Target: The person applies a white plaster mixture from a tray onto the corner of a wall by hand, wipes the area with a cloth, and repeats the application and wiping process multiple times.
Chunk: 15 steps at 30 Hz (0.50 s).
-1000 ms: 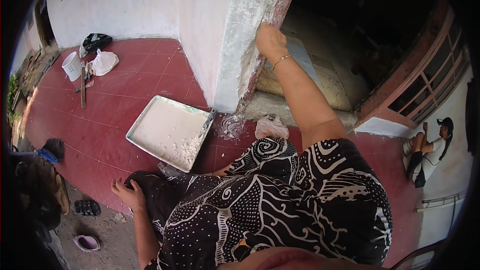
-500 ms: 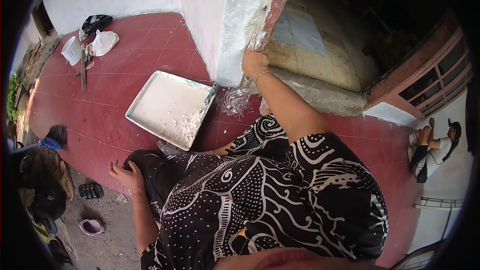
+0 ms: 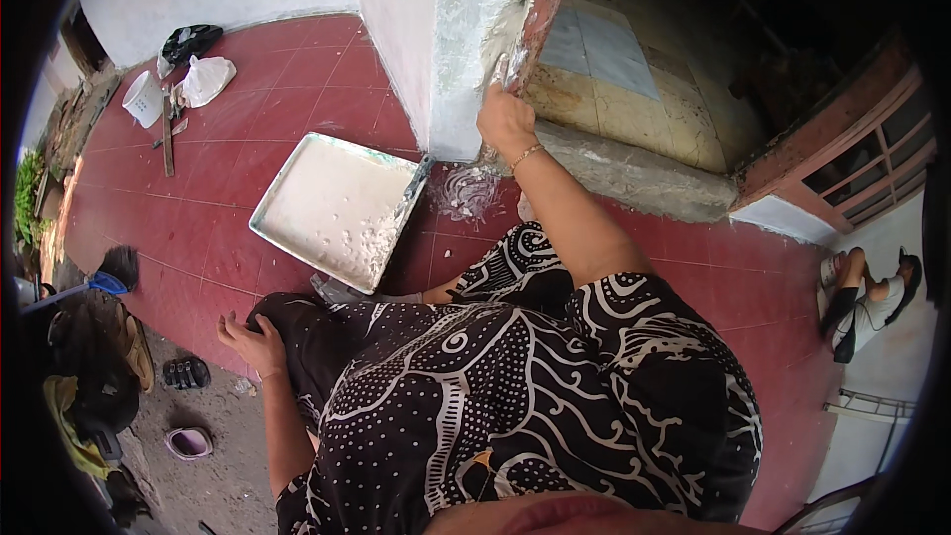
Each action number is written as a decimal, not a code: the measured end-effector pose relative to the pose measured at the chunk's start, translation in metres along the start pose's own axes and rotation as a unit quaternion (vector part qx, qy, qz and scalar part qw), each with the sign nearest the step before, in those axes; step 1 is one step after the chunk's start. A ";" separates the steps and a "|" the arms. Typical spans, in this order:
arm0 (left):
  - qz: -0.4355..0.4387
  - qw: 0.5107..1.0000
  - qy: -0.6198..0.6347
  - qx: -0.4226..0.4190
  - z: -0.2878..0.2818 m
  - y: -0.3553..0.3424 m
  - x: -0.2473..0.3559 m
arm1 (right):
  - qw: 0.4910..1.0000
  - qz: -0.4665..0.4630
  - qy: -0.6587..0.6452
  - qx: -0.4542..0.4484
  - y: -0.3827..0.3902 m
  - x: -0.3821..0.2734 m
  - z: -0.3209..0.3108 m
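Plaster work fills the middle of the head view: the right hand (image 3: 505, 119) is raised to the corner of a white pillar (image 3: 466, 50), where the pale wall meets a reddish door frame (image 3: 547, 0). Its fingers are curled tight around a small scraper (image 3: 501, 70), whose pale blade stands up out of the fist and lies against the rough plaster at the pillar's edge. A thin bracelet (image 3: 525, 155) circles that wrist. The left hand (image 3: 253, 342) is low on the person's left, well apart from the tool, holding nothing; its fingers are loosely spread and slightly bent, and it rests on the dark patterned cloth (image 3: 515, 376) over the knee, near the edge of the red tiled floor (image 3: 267, 109). Between the two hands, on the tiles just in front of the knees, lies a flat white tray (image 3: 337, 208) with lumps of white paste gathered toward its near side; a second tool (image 3: 414, 188) leans on its right rim. White splatter (image 3: 466, 193) marks the floor at the pillar's foot, close beside the tray. Far off on the left sit a white cup (image 3: 144, 99) and a white plastic bag (image 3: 208, 79). Another person's legs (image 3: 857, 287) show at the right edge.
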State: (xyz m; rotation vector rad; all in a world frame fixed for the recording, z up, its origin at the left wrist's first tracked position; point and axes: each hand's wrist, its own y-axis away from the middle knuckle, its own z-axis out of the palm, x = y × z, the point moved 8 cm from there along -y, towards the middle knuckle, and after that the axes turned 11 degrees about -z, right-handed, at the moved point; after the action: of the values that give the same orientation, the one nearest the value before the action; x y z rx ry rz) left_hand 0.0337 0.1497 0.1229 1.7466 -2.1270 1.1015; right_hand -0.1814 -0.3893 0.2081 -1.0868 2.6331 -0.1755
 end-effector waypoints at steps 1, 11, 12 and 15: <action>-0.003 1.000 -0.001 -0.003 0.001 0.000 0.000 | 1.000 0.003 0.012 0.000 -0.004 0.003 0.000; -0.021 1.000 0.001 -0.001 -0.002 0.002 -0.005 | 0.998 -0.049 0.030 -0.036 0.007 -0.006 0.008; -0.017 1.000 -0.004 -0.005 -0.001 0.003 -0.005 | 0.999 -0.041 0.022 -0.011 0.005 -0.005 0.001; 0.015 1.000 -0.024 0.012 -0.001 0.002 0.001 | 1.000 -0.005 0.009 0.017 0.000 0.006 0.001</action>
State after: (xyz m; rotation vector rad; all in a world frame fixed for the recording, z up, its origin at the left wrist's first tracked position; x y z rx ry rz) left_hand 0.0318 0.1496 0.1232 1.7750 -2.1825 1.1072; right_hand -0.1853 -0.3939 0.2061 -1.0915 2.6306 -0.2331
